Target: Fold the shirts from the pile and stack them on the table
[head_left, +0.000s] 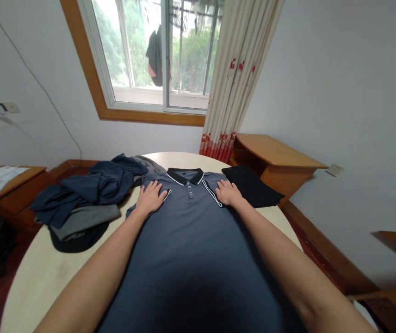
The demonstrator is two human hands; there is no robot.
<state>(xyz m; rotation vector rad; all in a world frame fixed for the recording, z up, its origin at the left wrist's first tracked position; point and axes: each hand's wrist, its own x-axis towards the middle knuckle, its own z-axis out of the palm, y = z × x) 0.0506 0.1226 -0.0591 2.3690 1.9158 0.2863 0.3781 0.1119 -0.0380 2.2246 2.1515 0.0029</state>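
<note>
A dark grey-blue polo shirt (187, 240) lies spread on the table, front side up, with its black, white-edged collar at the far end. Its short sleeves have white-striped cuffs and are turned in over the chest. My left hand (150, 198) rests flat on the sleeve at the left, fingers spread. On the other side, my right hand (229, 192) lies with fingers stretched out over the right sleeve, just beyond its striped cuff. Neither hand grips the cloth. The shirt's lower end runs out of view toward me.
A heap of dark blue and grey clothes (90, 189) sits on the left of the round table (59, 277). A folded black garment (251, 185) lies at the right, near a wooden desk (281, 155). Behind are a window and a curtain (239, 69).
</note>
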